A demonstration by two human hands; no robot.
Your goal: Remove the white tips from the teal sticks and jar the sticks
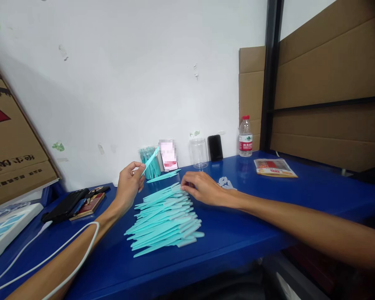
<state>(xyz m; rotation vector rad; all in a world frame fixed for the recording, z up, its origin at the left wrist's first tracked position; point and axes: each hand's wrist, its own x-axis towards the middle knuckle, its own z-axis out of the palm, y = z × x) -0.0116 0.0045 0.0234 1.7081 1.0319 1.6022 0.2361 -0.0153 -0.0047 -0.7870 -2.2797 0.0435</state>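
Note:
My left hand [131, 179] is closed in a pinch around a slim turquoise stick [152, 157], held tilted up above the table; it may be more than one. My right hand [201, 187] is closed, its fingertips at the pale capped end of a stick on the far edge of a pile. That pile of turquoise sticks [162, 225] lies on the blue table, pale ends to the right. Behind it a few more sticks [164, 176] lie beside a clear jar [150, 162] packed with similar ones. Small translucent pieces [225, 182] lie right of my right hand.
Against the wall stand a lit phone [168, 156], a clear jar [199, 153], a black phone-like slab [215, 148] and a water bottle [245, 137]. A packet [275, 167] lies right. A black pouch [65, 204] and white cable [93, 241] are left.

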